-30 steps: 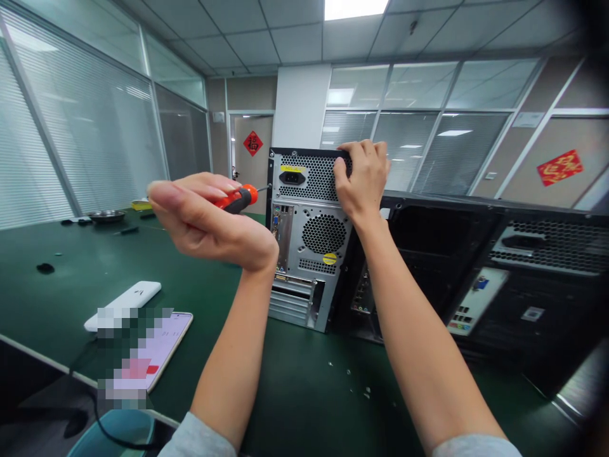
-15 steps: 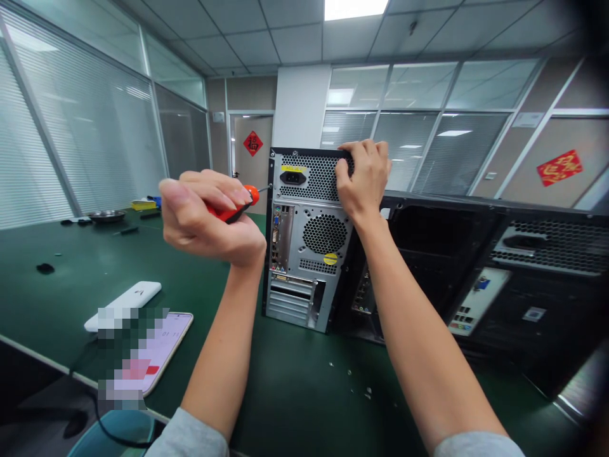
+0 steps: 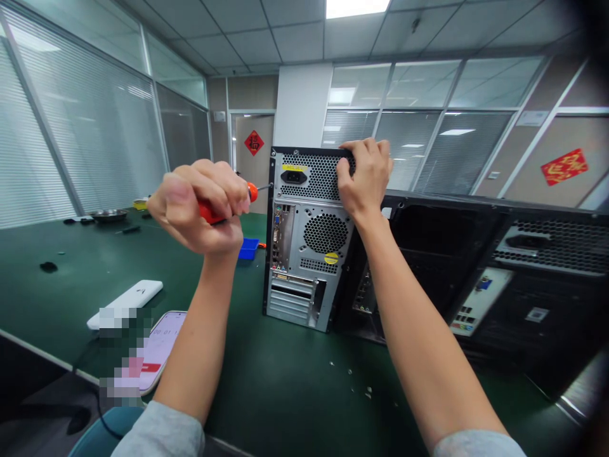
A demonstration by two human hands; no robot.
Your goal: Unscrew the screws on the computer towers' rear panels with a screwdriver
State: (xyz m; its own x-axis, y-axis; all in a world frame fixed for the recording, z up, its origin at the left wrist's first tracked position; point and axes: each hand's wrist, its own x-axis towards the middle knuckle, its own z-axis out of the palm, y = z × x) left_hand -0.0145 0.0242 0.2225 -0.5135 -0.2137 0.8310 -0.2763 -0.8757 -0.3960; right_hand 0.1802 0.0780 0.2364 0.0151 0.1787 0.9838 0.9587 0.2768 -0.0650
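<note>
A computer case [image 3: 311,212] stands upright on the dark green table, its silver rear panel facing me. My left hand [image 3: 197,206] is closed around the red and orange handle of a screwdriver [image 3: 252,192]. The thin shaft points right, and its tip meets the upper left edge of the case, beside the power socket [image 3: 294,178]. Over the top right corner of the same case, my right hand [image 3: 365,179] is closed, fingers on top and thumb against the perforated panel. Whether a screw sits at the tip is too small to tell.
More black computer cases [image 3: 438,244] stand along the right. Several small shiny pieces [image 3: 368,391] lie in front. At left are a phone [image 3: 159,346], a white oblong device [image 3: 128,301] and a metal bowl [image 3: 108,216]. A blue tray [image 3: 248,249] shows behind my left wrist.
My left hand and forearm have shifted left and the fist has turned on the screwdriver handle; the tip stays at the case edge. The blue tray has come into sight. My right hand keeps its hold.
</note>
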